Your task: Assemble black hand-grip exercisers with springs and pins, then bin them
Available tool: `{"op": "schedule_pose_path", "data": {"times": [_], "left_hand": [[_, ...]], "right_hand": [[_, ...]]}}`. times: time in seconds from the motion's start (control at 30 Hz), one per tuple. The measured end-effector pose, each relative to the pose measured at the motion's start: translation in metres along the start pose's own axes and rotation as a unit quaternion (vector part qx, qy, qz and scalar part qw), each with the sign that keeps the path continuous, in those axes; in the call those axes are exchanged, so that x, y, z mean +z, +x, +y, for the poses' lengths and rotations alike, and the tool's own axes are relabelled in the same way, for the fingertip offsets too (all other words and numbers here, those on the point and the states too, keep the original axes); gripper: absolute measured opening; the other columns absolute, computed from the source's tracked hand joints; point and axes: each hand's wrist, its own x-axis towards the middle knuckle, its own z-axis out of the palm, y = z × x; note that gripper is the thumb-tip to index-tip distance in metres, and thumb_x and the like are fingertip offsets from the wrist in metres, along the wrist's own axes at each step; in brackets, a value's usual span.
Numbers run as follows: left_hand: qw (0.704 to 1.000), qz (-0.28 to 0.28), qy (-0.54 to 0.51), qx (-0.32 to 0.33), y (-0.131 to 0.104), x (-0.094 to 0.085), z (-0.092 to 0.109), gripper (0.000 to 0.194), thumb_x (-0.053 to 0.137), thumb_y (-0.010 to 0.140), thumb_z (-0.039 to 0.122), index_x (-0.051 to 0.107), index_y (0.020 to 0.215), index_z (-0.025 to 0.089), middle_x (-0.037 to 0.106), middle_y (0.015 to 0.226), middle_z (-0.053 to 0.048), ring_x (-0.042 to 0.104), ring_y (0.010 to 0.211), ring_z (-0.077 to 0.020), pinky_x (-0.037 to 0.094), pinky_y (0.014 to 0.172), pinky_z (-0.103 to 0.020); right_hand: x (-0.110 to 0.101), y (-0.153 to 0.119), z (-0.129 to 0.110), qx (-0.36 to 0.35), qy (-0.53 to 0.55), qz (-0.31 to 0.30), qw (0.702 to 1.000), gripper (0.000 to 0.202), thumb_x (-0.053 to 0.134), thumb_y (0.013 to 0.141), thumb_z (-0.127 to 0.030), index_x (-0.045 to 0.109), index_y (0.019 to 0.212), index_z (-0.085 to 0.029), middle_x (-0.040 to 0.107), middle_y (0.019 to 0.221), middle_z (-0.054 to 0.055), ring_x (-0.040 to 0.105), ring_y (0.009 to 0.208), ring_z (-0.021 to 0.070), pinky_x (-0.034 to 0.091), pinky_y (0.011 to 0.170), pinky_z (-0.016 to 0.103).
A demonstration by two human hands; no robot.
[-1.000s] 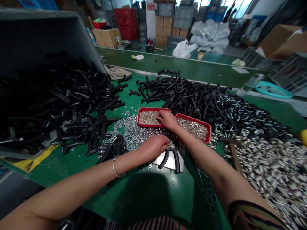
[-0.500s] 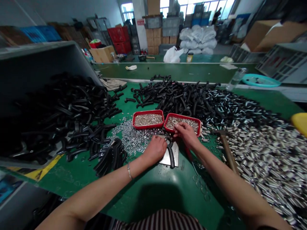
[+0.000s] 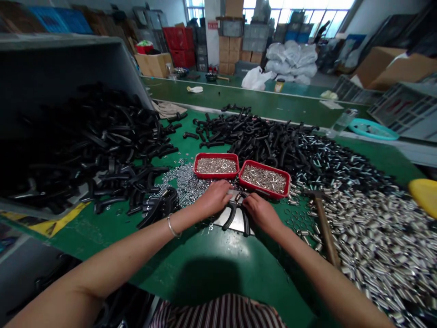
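Note:
Two black curved handles (image 3: pixel 229 217) lie side by side on a small metal plate (image 3: pixel 221 221) in front of me, with a small silver cylinder (image 3: pixel 238 197) between their upper ends. My left hand (image 3: pixel 217 197) is closed at the upper left of the plate, its fingertips by the left handle's top. My right hand (image 3: pixel 256 207) has its fingers pressed together at the right handle's top. What each set of fingertips pinches is too small to make out. Just behind the hands sit two red trays (image 3: pixel 216 175) (image 3: pixel 265 190) of small metal pins.
Black handles (image 3: pixel 129 136) spill from a grey bin (image 3: pixel 133 68) at left. Loose washers (image 3: pixel 184 182) lie left of the plate. A hammer (image 3: pixel 326 228) lies at right beside heaped silver cylinders (image 3: pixel 368 228). More black parts (image 3: pixel 259 136) are piled behind the trays.
My right hand has come down from the right tray to the plate. A second black handle now shows there beside the first. The camera view has shifted slightly.

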Motion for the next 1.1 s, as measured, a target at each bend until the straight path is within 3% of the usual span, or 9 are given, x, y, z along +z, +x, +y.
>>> {"op": "schedule_pose_path", "data": {"times": [0.1,0.2,0.33,0.47,0.83,1.1], "left_hand": [[0.999,0.015,0.014,-0.035,0.024,-0.027,-0.023,0.02,0.052,0.095,0.023,0.069,0.102,0.015,0.069,0.104,-0.01,0.062,0.102,-0.0233,0.048,0.095,-0.039],[0.995,0.003,0.065,-0.07,0.049,-0.041,-0.052,0.025,0.049,0.093,0.021,0.072,0.097,0.014,0.072,0.101,-0.01,0.065,0.096,-0.0222,0.049,0.089,-0.035],[0.982,0.004,0.154,-0.109,0.071,-0.038,-0.084,0.028,0.047,0.092,0.019,0.074,0.093,0.014,0.074,0.103,-0.012,0.066,0.099,-0.0243,0.046,0.092,-0.036],[0.976,0.003,0.176,-0.128,0.078,-0.027,-0.102,0.028,0.046,0.091,0.015,0.074,0.089,0.01,0.073,0.102,-0.018,0.066,0.103,-0.0279,0.042,0.098,-0.042],[0.968,0.011,0.224,-0.11,0.074,-0.013,-0.104,0.031,0.04,0.095,0.01,0.068,0.106,0.006,0.068,0.108,-0.021,0.062,0.106,-0.0316,0.037,0.098,-0.048],[0.967,0.009,0.227,-0.118,0.074,-0.011,-0.103,0.03,0.04,0.096,0.01,0.067,0.108,0.006,0.067,0.111,-0.02,0.062,0.108,-0.0302,0.04,0.095,-0.043]], "right_hand": [[0.0,0.006,-0.005,-0.002,-0.056,-0.025,0.998,0.022,0.045,0.102,-0.024,0.065,0.1,-0.016,0.065,0.102,0.009,0.062,0.089,0.0187,0.045,0.075,0.026],[-0.003,0.01,-0.008,-0.014,-0.102,-0.038,0.994,0.022,0.045,0.102,-0.023,0.066,0.098,-0.017,0.065,0.098,0.008,0.062,0.086,0.018,0.043,0.072,0.026],[-0.005,0.01,-0.009,-0.042,-0.142,-0.043,0.988,0.022,0.045,0.102,-0.024,0.065,0.097,-0.016,0.065,0.097,0.008,0.061,0.084,0.0183,0.043,0.07,0.026],[-0.003,0.01,-0.01,-0.047,-0.159,-0.041,0.985,0.023,0.044,0.102,-0.024,0.065,0.096,-0.017,0.066,0.097,0.008,0.061,0.084,0.0192,0.042,0.068,0.027],[-0.005,0.022,-0.029,-0.07,-0.25,-0.096,0.961,0.021,0.045,0.098,-0.011,0.066,0.095,-0.015,0.065,0.093,0.011,0.06,0.083,0.0235,0.042,0.071,0.031],[0.01,0.012,-0.028,-0.041,-0.264,-0.051,0.962,0.025,0.041,0.098,-0.011,0.065,0.095,-0.017,0.065,0.098,0.013,0.061,0.087,0.0248,0.046,0.076,0.033]]}}
